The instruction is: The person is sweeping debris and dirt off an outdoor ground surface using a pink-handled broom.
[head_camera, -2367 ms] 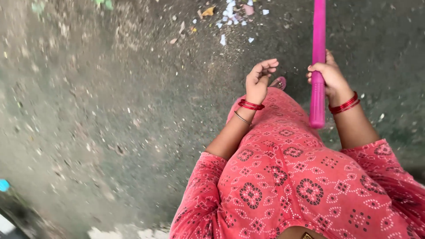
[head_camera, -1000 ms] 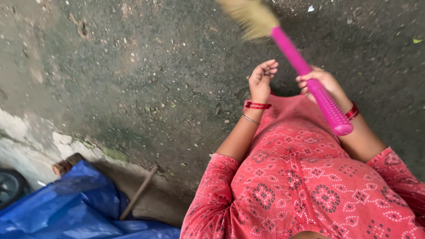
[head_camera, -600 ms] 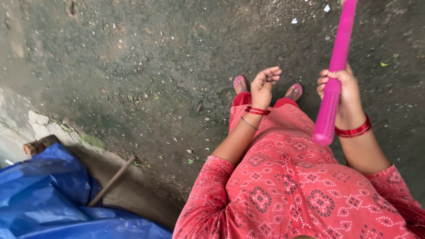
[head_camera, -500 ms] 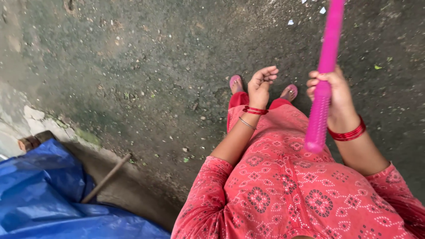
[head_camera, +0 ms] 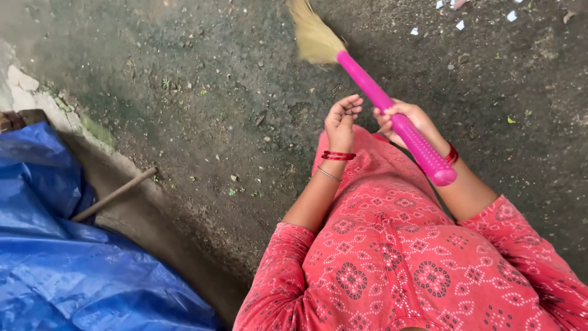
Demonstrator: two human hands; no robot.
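Fingers of our right hand (head_camera: 407, 119) wrap tight around the pink broom (head_camera: 392, 116), bristles slanting up-left over the dark ground (head_camera: 202, 73); our left hand (head_camera: 340, 119) hovers just beside it, loosely curled, holding nothing

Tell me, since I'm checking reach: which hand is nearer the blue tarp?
Left. The left hand hangs empty, toward the blue tarp; the right hand, gripping the pink broom handle, is farther away.

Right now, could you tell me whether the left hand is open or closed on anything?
Open and empty: the left hand has loosely curled fingers holding nothing, beside the pink broom handle.
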